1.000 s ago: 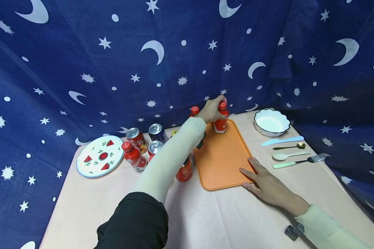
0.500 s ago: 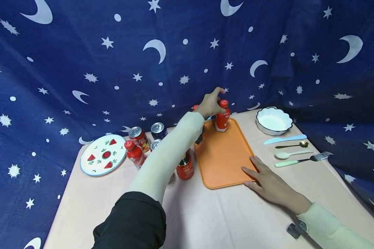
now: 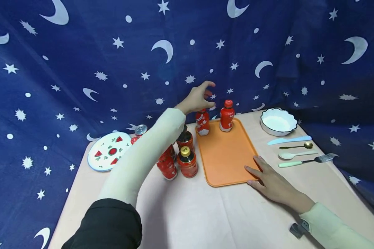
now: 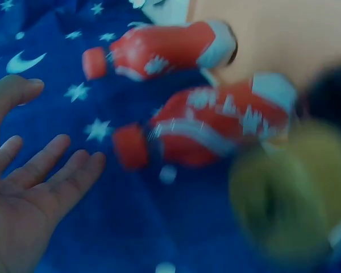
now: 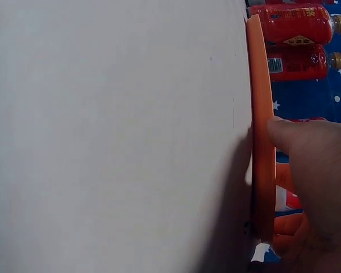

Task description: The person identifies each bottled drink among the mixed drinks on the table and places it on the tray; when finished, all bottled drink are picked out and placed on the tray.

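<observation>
Two red bottles stand on the far end of an orange tray [image 3: 225,162]: a left bottle [image 3: 202,123] and a right bottle [image 3: 227,117]. My left hand [image 3: 197,99] hovers just above the left bottle, with thumb and fingers spread and nothing held. In the left wrist view, both bottles' red caps lie beyond the spread fingers, apart from them. My right hand [image 3: 272,183] rests on the near right corner of the tray, its fingers extended over the rim. The right wrist view has the thumb against the orange tray rim [image 5: 262,136].
Gold-capped bottles [image 3: 187,163], a red bottle [image 3: 167,168] and a can [image 3: 140,130] crowd left of the tray, partly behind my left arm. A watermelon-patterned plate [image 3: 104,155] is far left. At right are a scalloped bowl [image 3: 278,121], knife [image 3: 289,140], spoons and fork [image 3: 324,158].
My left hand has let go of the right bottle, which stays standing on the tray, and moved left and slightly up. My right hand stays on the tray corner.
</observation>
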### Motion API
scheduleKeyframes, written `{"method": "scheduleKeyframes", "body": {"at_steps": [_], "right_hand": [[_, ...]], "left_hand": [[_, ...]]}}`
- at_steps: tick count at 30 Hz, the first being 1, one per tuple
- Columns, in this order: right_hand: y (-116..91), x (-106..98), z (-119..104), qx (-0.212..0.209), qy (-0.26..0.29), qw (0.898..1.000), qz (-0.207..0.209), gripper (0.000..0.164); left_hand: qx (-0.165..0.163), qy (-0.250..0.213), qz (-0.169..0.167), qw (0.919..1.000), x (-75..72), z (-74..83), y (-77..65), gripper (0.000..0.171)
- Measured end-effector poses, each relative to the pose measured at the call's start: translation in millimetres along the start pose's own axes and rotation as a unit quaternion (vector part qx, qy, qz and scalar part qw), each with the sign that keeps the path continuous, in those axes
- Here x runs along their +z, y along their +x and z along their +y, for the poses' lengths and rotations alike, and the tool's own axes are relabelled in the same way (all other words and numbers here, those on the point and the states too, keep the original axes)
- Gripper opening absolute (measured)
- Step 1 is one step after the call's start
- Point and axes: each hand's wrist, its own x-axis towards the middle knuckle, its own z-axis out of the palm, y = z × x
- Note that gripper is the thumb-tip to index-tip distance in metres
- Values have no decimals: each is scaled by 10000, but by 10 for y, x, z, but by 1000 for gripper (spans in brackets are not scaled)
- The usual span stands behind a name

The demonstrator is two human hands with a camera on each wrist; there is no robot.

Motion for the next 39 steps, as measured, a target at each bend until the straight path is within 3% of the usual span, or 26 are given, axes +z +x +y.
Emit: {"method": "scheduleKeyframes", "body": {"at_steps": [4,7,12,15,19,23,31,39], "right_hand": [[-32,-18,47,-16,-5,10000,92,63],[-50,-26,73,-65,6,9999,159,62],[-61,-18,59,-8,32,9999,132,63],[-59,-11,39,89,23,10000,20,64],[-62,-5,30,131,16,9999,-103,65],[-69,9,43,86,-17,9999,-54,65],[-43,25,5,138,14,9999,-94,66],[4,11,-53,55,-40,9999,-131,65]], "left_hand": [[220,97,171,9996,-315,-62,-233,61],[425,13,443,9981,-549,-171,-488,58],[468,-309,977,9936,-815,-510,-1058,54],[318,-586,1232,9901,-893,-612,-1475,50],[111,-680,1469,9867,-918,-640,-1967,48],[-35,-576,1726,9833,-891,-742,-2247,49],[-12,-810,1929,9779,-789,-963,-2564,55],[-166,-1937,2033,9596,-535,-1280,-2781,63]]}}
